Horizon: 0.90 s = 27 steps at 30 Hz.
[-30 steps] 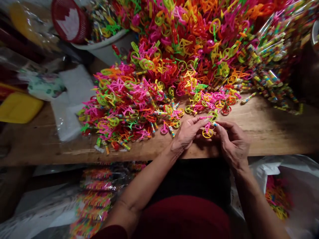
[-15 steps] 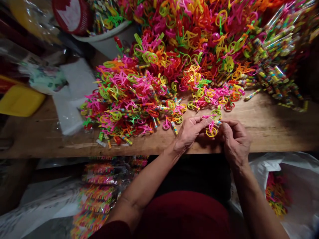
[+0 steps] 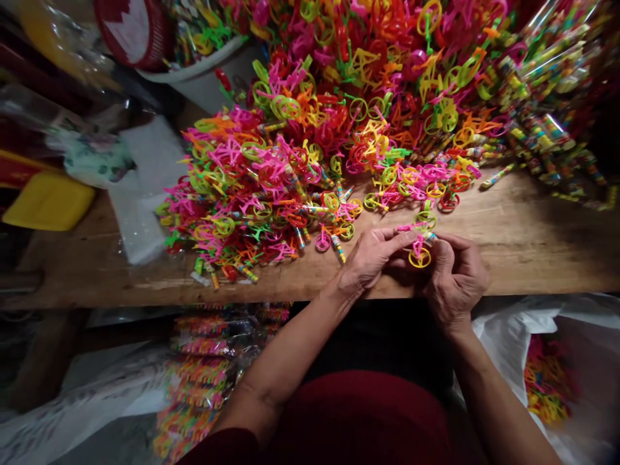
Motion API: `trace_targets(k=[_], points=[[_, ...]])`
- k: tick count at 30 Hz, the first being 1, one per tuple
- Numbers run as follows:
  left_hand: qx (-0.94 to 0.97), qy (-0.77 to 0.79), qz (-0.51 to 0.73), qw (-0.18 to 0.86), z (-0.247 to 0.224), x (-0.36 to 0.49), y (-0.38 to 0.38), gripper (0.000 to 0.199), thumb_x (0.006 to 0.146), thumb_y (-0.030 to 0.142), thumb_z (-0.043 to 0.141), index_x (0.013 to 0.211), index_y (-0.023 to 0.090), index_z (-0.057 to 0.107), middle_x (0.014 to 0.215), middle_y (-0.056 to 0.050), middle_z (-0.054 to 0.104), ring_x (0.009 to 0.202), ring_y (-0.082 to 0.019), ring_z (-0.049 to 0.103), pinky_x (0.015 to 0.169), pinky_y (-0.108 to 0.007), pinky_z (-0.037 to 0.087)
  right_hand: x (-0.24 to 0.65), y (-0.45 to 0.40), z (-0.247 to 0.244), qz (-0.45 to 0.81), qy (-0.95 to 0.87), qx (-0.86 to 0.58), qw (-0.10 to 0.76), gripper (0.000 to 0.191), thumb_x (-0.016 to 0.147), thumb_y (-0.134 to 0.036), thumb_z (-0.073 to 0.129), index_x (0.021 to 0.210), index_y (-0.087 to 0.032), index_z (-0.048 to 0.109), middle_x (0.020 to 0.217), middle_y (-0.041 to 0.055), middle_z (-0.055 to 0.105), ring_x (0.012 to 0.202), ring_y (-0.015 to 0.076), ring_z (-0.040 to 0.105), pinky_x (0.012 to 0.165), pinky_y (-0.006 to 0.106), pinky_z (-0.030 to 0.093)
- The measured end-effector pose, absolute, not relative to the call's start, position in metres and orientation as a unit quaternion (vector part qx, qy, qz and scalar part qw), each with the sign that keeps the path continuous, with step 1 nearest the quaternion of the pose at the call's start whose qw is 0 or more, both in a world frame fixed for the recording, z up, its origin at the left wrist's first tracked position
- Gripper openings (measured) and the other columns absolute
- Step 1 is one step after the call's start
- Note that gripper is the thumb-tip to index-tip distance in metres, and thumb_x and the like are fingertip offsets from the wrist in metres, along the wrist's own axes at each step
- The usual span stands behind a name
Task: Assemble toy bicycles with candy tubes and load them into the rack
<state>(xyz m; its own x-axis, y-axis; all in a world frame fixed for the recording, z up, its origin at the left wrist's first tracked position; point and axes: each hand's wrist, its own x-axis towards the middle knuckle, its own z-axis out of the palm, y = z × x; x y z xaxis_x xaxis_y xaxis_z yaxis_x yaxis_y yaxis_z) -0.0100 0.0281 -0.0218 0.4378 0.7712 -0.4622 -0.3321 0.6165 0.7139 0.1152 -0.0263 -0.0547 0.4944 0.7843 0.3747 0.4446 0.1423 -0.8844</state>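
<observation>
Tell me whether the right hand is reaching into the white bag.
No: the right hand is over the wooden table, at the small toy with the yellow wheel that the left hand holds.

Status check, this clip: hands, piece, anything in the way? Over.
Left hand pinching pink-framed toy bicycle. Right hand pinching small printed tube right beside it. Loose toy pile beyond the hands, not covering the piece.

Over my head feed I count two bare hands, one left hand [image 3: 372, 259] and one right hand [image 3: 458, 274]; in their fingers, one pink plastic bicycle-shaped toy [image 3: 417, 244] with two wheels, one yellow, one lime green; one round whitish plastic bucket [image 3: 208, 90]; one wooden tabletop [image 3: 542, 258]. The heaped multicoloured plastic toys [image 3: 310, 110] I cannot count.
</observation>
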Motion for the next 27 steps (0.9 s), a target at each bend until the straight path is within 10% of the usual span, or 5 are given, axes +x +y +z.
trace_targets(k=[27], points=[[0.386,0.456,0.392,0.700,-0.039,-0.002,0.019,0.022,0.086,0.031,0.076,0.094,0.011,0.079,0.077,-0.002,0.070,0.065,-0.009,0.058,0.057,-0.020,0.045,0.159,-0.026,-0.049,0.266,-0.600,-0.595,0.465,0.015,0.095,-0.035,0.065,0.092,-0.024,0.075,0.078,0.0014,0.074,0.071,0.0170,0.068,0.070,0.032,0.053]])
